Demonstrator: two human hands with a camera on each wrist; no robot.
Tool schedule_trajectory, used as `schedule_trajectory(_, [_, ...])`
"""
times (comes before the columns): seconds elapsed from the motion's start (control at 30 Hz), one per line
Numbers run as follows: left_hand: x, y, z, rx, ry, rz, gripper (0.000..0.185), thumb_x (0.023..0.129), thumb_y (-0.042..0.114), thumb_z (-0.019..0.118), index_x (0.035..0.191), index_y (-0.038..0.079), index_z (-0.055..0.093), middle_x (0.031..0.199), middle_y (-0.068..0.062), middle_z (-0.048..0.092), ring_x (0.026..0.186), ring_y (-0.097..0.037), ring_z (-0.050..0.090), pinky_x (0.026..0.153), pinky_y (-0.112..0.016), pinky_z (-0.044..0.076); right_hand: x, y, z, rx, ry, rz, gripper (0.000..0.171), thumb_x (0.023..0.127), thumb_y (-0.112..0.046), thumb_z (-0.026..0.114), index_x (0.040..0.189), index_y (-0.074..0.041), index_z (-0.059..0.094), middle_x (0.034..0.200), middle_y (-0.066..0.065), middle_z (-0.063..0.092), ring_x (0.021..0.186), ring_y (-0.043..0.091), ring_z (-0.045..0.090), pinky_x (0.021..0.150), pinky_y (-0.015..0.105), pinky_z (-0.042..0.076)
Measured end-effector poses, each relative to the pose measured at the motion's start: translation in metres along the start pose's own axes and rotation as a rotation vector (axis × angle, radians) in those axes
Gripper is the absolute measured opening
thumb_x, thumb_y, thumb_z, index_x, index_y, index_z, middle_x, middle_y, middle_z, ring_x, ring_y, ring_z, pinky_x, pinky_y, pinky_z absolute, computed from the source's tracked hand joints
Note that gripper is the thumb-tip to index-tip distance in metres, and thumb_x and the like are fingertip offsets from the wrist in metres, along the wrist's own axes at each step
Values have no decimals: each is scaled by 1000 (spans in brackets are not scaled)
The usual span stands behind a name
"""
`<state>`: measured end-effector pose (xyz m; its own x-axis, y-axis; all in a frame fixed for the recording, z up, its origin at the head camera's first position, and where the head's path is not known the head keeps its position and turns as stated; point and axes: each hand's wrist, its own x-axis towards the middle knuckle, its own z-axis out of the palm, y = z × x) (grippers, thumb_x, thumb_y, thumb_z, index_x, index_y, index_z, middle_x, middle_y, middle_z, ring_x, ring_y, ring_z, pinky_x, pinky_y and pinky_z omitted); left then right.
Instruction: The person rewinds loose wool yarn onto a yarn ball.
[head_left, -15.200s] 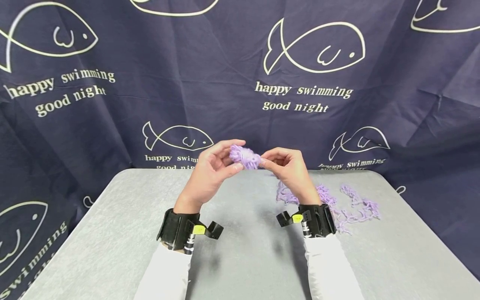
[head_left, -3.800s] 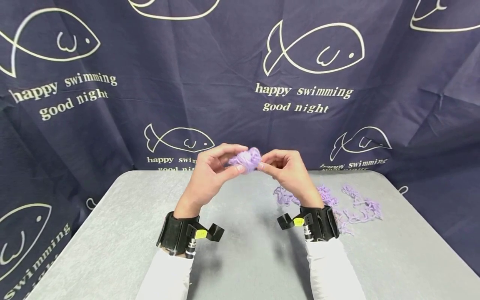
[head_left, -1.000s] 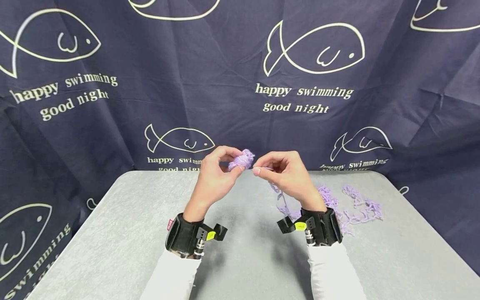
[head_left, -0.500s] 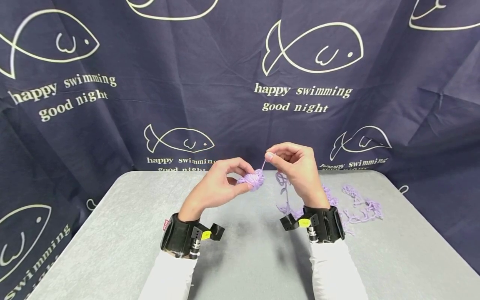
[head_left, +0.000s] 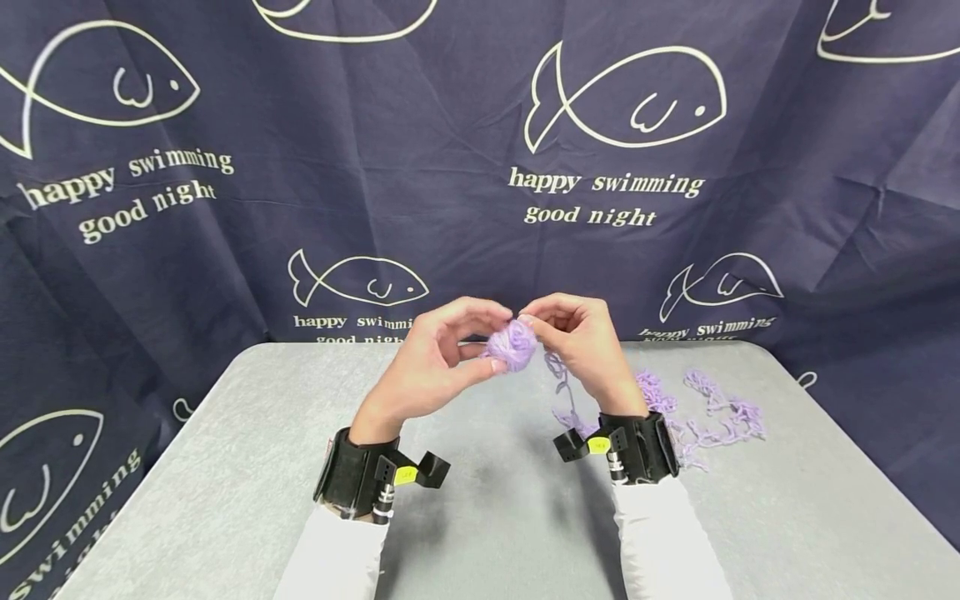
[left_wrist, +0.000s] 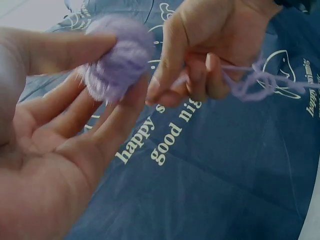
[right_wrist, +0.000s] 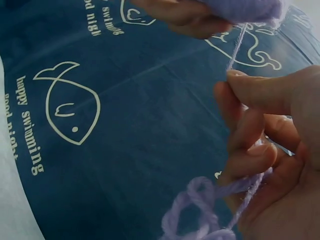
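Left hand (head_left: 427,371) pinches the little purple yarn ball (head_left: 512,344) steady while right hand (head_left: 581,342) grips the loose strand (right_wrist: 237,46) taut; leftover yarn (head_left: 705,408) sits near the table's (head_left: 225,467) right edge.

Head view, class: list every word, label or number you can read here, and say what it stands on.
"happy swimming good night": printed in pale letters under each fish outline on the dark cloth, clearest at.
Yellow tags on the black wrist bands: too small to read.
Nothing else carries text.
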<state>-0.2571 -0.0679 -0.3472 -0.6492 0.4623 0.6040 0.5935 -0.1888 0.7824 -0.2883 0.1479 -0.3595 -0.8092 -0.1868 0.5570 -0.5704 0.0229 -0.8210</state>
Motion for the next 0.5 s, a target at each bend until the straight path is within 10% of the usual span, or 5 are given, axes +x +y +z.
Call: schedule_trajectory(0.5, [5,-3,0,155,549,5,30,84,-11,72,113,-10,66,111,-19,68,96,-18,66,81,-24,58,-3,-7,11,-208,-273,50,4,87,-8,79,90,-5,77,67,2,63,53,10,45,46,23,34])
